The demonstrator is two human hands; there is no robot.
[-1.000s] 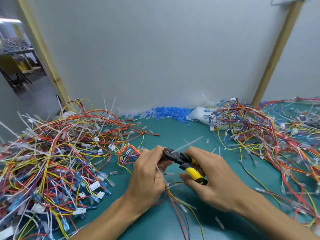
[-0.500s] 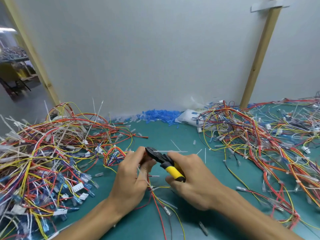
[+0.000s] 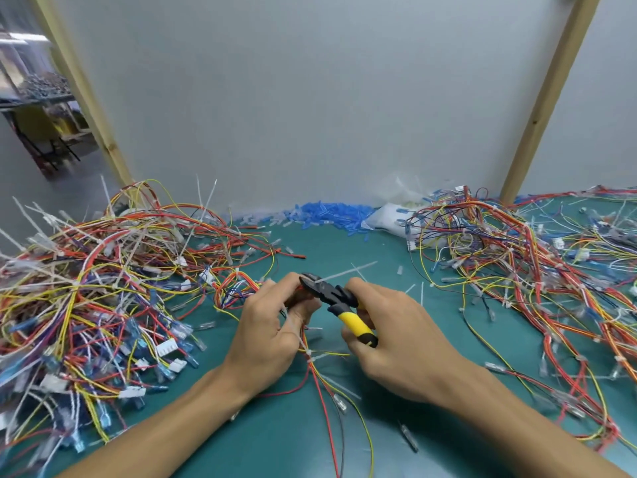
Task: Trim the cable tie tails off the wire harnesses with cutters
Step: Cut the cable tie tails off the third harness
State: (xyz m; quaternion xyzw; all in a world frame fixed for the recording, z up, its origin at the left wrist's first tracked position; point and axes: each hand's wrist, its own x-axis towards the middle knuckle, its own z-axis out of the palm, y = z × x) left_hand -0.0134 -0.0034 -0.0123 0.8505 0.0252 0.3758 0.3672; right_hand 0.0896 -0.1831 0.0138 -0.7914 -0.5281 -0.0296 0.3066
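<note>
We see our left hand (image 3: 272,336) pinching a thin red-yellow wire harness (image 3: 317,382), our right hand (image 3: 403,343) gripping yellow-handled cutters (image 3: 336,298), black jaws on a stiff white cable tie tail (image 3: 348,272), smooth teal mat (image 3: 344,250), tangled wire pile (image 3: 103,288) beyond.

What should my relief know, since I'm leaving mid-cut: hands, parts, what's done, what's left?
Left hand pinches the harness near its tie.
Right hand grips the cutters, with the jaws at the white tie tail, which is not yet off.
Done: the right pile shows no long tails and is probably trimmed.
Left: finish this cut, then the left pile, which bristles with tails.
</note>
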